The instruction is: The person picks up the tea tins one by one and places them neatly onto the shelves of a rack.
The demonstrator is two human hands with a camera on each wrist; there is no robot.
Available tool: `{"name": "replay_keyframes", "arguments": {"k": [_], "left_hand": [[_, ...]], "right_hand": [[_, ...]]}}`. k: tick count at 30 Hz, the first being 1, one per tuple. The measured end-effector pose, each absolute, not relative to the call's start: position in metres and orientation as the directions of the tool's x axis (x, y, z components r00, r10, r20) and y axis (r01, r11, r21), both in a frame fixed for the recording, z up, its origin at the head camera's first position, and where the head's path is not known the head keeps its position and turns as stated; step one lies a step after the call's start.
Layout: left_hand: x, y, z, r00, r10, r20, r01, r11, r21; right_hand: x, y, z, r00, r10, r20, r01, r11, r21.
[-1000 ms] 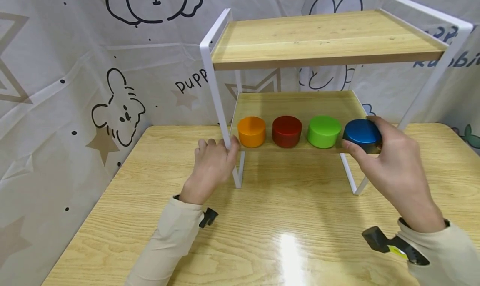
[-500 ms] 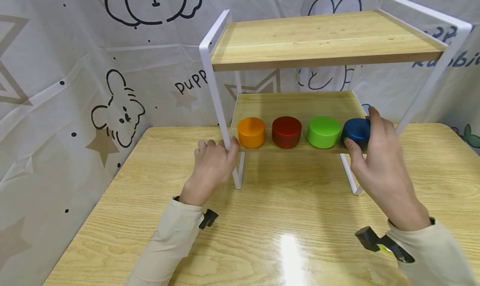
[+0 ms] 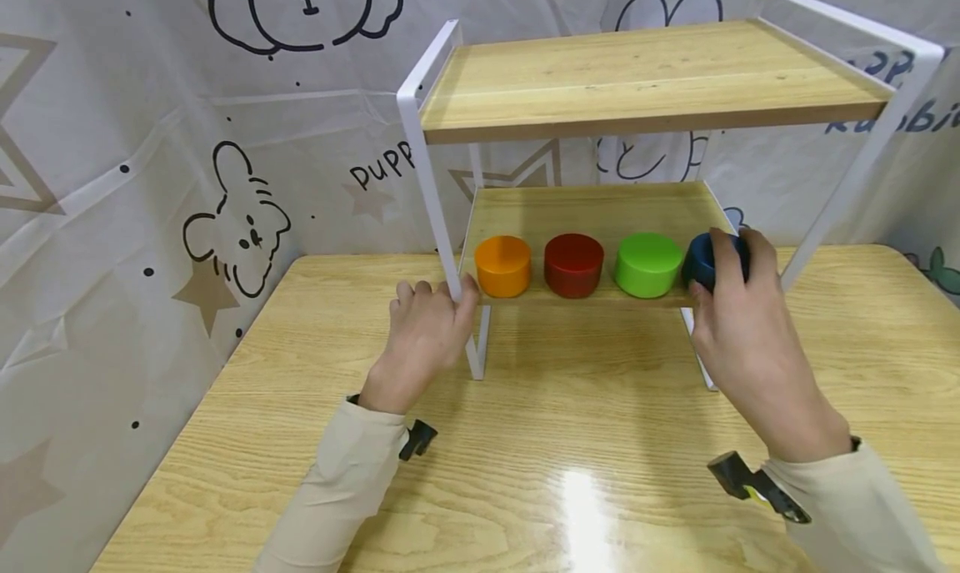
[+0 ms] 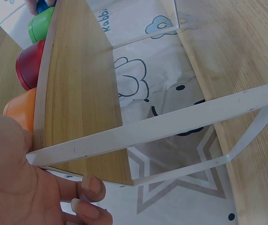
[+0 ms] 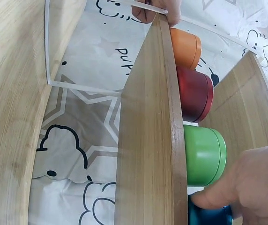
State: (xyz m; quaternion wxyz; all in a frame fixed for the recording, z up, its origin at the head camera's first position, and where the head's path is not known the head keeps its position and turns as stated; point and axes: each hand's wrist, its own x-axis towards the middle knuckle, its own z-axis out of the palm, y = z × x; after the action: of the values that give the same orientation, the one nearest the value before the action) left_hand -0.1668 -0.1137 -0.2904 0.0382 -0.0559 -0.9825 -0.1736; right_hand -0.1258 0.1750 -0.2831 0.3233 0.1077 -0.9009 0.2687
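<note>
On the lower board of a two-tier shelf (image 3: pixel 592 198) stand several round lidded tins in a row. From the left they are an orange tin (image 3: pixel 503 267), a red tin (image 3: pixel 573 265), a green tin (image 3: pixel 648 265) and a dark blue tin (image 3: pixel 699 263). My right hand (image 3: pixel 757 339) holds the blue tin at the right end, thumb at its front left and fingers over its top, hiding much of it. At the left front, my left hand (image 3: pixel 423 335) grips the white shelf post (image 4: pixel 157 126) beside the orange tin, with fingers curled in the left wrist view.
The upper wooden board (image 3: pixel 652 77) spans above the tins and both hands. Below, the white legs stand on a wooden table (image 3: pixel 525 473). A printed cloth (image 3: pixel 150 181) hangs behind and at the left.
My right hand has moved left around the blue tin, and its fingers now lie over the top. The blue tin has shifted slightly left toward the green one. My left hand stays put.
</note>
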Motion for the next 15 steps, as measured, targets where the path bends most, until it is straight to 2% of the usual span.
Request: {"name": "replay_keyframes", "arguments": {"k": [10, 15], "left_hand": [[-0.167, -0.114, -0.291, -0.99, 0.102, 0.102, 0.131, 0.929, 0.346], [-0.166, -0.115, -0.291, -0.989, 0.102, 0.104, 0.131, 0.93, 0.342]], "right_hand": [[-0.118, 0.175, -0.28, -0.787, -0.049, 0.616, -0.341, 0.866, -0.367], [-0.111, 0.175, -0.276, -0.813, -0.039, 0.582, -0.281, 0.901, -0.332]]}}
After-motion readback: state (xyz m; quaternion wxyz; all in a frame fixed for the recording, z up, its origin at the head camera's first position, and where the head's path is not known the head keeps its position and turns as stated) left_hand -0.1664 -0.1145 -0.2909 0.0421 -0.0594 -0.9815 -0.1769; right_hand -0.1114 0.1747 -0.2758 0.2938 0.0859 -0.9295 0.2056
